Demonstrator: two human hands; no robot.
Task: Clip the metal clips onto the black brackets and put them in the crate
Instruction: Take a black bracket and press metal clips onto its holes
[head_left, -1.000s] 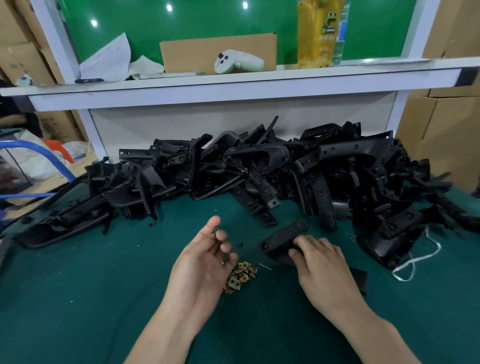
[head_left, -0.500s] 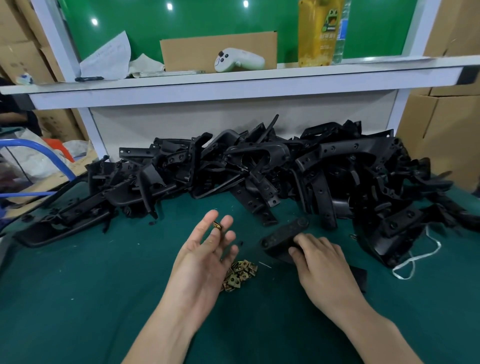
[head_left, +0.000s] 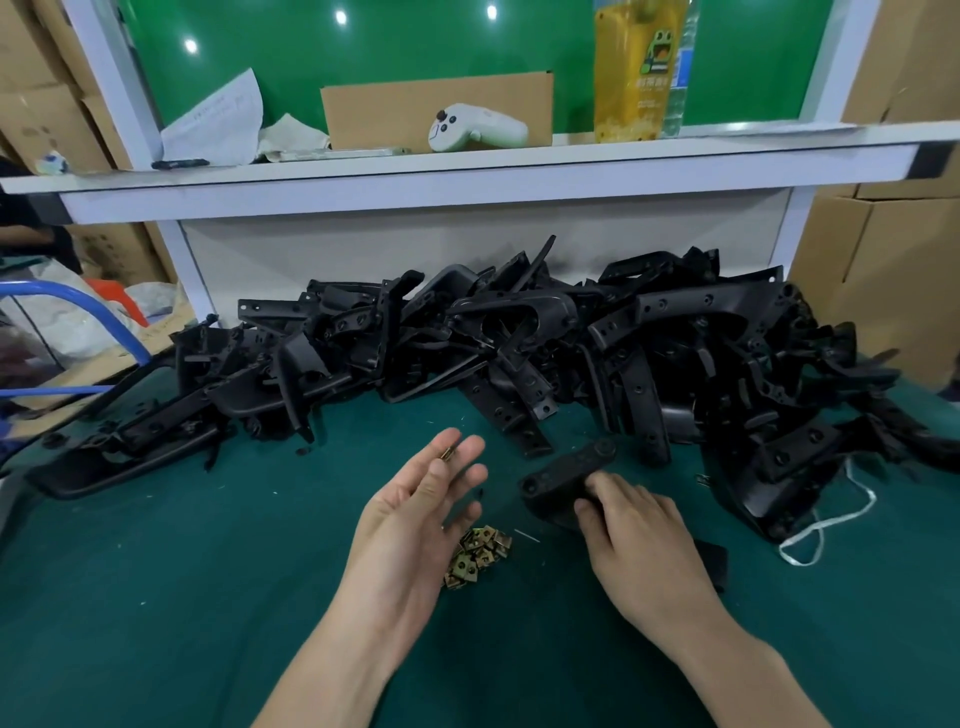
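My left hand (head_left: 415, 525) has lifted clear of the clip pile (head_left: 480, 553) at lower centre. Its fingers, curled a second ago, are now nearly straight, with one metal clip (head_left: 445, 453) pinched at the tips. My right hand (head_left: 639, 551) hasn't budged, fingers curled over the black bracket (head_left: 563, 470) lying on the green surface (head_left: 208, 571), centre right. I judge the pick done, and seating the clip on that bracket comes next. The heap of brackets (head_left: 519, 338) waits behind, and I see no crate.

green board (head_left: 415, 47) behind white shelf (head_left: 467, 176); cardboard boxes (head_left: 872, 270) right; teal table cover (head_left: 156, 597).
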